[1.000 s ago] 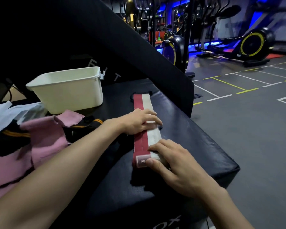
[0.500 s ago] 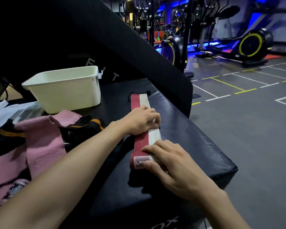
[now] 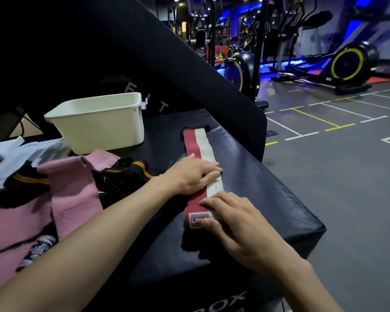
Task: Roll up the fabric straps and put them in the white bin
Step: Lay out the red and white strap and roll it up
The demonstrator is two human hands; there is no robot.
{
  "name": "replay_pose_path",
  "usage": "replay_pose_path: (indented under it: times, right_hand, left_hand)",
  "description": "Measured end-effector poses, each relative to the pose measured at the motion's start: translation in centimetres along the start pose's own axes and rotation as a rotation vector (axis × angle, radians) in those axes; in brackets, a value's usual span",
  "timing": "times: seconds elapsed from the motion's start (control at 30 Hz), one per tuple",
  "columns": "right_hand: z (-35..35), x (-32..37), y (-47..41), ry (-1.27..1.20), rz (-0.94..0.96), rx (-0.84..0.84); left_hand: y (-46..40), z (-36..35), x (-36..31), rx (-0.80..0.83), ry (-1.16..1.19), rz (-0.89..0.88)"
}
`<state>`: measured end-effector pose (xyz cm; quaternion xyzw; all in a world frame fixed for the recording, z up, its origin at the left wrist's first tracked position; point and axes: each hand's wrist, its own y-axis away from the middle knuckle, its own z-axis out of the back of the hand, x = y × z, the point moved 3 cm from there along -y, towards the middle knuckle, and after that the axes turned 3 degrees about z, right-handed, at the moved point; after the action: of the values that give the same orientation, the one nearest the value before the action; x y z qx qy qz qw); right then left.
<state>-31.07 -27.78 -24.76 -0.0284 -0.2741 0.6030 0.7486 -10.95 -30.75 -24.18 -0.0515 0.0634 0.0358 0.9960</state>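
A red and white fabric strap [image 3: 198,145] lies flat and lengthwise on the black padded box [image 3: 268,194]. My left hand [image 3: 189,174] presses on its middle with straight fingers. At the strap's near end, by the label, my right hand [image 3: 232,219] rests on it; the fingers lie over the white half and the thumb touches the label's edge. The white bin [image 3: 104,129] stands at the back left, and its inside is hidden. A pink strap [image 3: 72,192] and a black strap with orange stripes [image 3: 131,170] lie in a heap to the left.
A tall black slanted pad [image 3: 167,70] rises behind the box. White cloth [image 3: 14,154] lies at the far left. The box's right edge drops to the grey gym floor [image 3: 347,176], with exercise bikes [image 3: 347,64] beyond.
My left hand has slid a little along the strap. My right hand stays at the near end. The view has shifted slightly.
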Motion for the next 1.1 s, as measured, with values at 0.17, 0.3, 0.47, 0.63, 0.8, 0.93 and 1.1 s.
replay_pose_path:
  times: [0.17, 0.3, 0.47, 0.63, 0.8, 0.93, 1.1]
  right_hand:
    - [0.3, 0.0, 0.1, -0.029, -0.009, 0.015]
    - [0.6, 0.2, 0.4, -0.022, 0.003, 0.036]
    - [0.6, 0.3, 0.7, -0.058, -0.018, 0.021]
    - [0.7, 0.2, 0.8, -0.065, -0.032, 0.016]
    - [0.6, 0.2, 0.5, -0.072, -0.031, 0.015]
    - [0.5, 0.1, 0.3, -0.085, -0.033, 0.01]
    - [0.5, -0.2, 0.2, -0.096, -0.03, -0.006]
  left_hand:
    - [1.7, -1.3, 0.3, 0.197, 0.053, 0.054]
    - [1.8, -1.7, 0.3, 0.215, 0.062, 0.065]
    - [0.7, -2.0, 1.1, 0.125, 0.129, 0.194]
    - [-1.6, -1.5, 2.5, 0.133, 0.044, 0.307]
    - [-3.1, -1.9, 3.7, 0.174, 0.078, 0.327]
    - [-3.5, -1.9, 4.3, 0.126, 0.091, 0.351]
    - [-3.5, -1.8, 4.7, -0.041, 0.135, 0.354]
